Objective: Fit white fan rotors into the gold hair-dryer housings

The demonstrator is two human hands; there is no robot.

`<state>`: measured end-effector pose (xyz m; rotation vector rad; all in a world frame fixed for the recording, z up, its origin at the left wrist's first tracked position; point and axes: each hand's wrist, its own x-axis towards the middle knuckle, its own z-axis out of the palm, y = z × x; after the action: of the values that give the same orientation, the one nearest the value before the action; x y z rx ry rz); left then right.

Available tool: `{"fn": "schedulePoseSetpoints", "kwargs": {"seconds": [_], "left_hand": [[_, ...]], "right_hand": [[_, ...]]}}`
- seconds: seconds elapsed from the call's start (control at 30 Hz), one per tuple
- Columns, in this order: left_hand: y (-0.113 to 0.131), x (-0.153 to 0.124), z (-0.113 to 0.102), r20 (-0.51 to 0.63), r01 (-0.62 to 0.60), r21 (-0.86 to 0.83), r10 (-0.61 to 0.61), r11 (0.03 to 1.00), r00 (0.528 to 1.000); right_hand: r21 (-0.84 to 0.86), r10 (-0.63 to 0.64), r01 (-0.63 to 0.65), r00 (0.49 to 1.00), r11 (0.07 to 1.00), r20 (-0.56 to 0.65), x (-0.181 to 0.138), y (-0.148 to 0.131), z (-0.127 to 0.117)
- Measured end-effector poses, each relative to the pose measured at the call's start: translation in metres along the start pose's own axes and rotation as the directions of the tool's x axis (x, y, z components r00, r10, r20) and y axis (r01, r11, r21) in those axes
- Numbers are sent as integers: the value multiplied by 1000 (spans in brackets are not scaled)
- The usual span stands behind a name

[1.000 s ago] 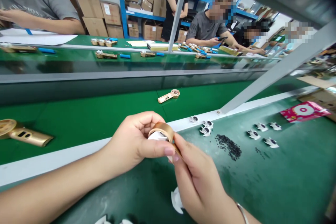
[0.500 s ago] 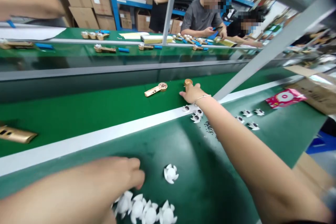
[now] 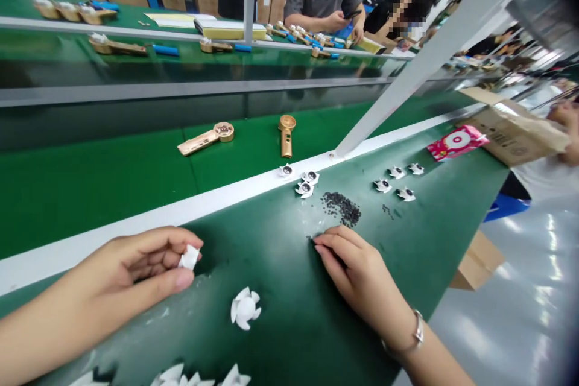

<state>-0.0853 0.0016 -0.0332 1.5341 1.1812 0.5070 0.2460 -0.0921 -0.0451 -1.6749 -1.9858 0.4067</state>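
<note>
My left hand (image 3: 158, 262) is closed on a white fan blade (image 3: 189, 257), held between thumb and fingers above the green table; the fingers hide part of it. My right hand (image 3: 350, 259) has its thumb and index finger pinched together low over the table, beside a few tiny black pieces. Whatever is between these fingertips is too small to make out. Just beyond lies a loose pile of small black pieces (image 3: 342, 208). One white fan blade (image 3: 245, 308) lies between my hands, and more white fan blades (image 3: 181, 377) are cut off at the bottom edge.
On the belt (image 3: 113, 193) lie a gold fan housing (image 3: 286, 136) and another gold fan housing half (image 3: 207, 138). Several white fan blades with dark centres (image 3: 306, 187) sit near the white edge strip. A slanted post (image 3: 407, 81), a pink box (image 3: 458, 142) and a carton (image 3: 520, 139) stand right.
My right hand has left the gold housing on the belt and come back to the near table by the black pieces. My left hand has lifted a white fan blade. The view has shifted right.
</note>
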Motion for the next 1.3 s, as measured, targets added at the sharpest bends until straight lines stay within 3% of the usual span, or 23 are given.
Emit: {"fn": "schedulePoseSetpoints", "kwargs": {"seconds": [0.1,0.23,0.37,0.43,0.53,0.6,0.7,0.8,1.1,1.3], "left_hand": [[-3,0,0,-73,86,-54,-90,995,993],[-7,5,-14,53,128,-127,-122,984,991],[-12,6,-11,69,118,-305,-101,945,992],[-13,3,-4,110,138,-441,-99,887,989],[-10,-6,7,221,191,-616,-65,765,973],[-7,-12,11,267,204,-692,-18,693,964],[-3,-19,14,282,193,-770,53,609,958],[-2,-22,16,269,177,-808,85,562,959],[1,-22,17,273,212,-826,42,522,961],[6,-19,7,114,96,-836,1,540,993]], "right_hand": [[-156,-77,84,996,984,46,4,-3,1],[-456,-207,273,960,847,190,11,-6,-1],[-536,-219,273,962,799,164,21,-9,2],[-456,-201,225,974,861,101,28,-20,4],[-49,-93,91,995,995,-41,39,-55,13],[237,-44,58,997,970,-63,45,-84,21],[404,-114,110,993,908,-16,53,-118,33],[422,-175,155,985,893,8,57,-130,41],[299,-213,218,976,929,-49,55,-131,49],[253,-383,386,921,887,-62,55,-134,48]]}}
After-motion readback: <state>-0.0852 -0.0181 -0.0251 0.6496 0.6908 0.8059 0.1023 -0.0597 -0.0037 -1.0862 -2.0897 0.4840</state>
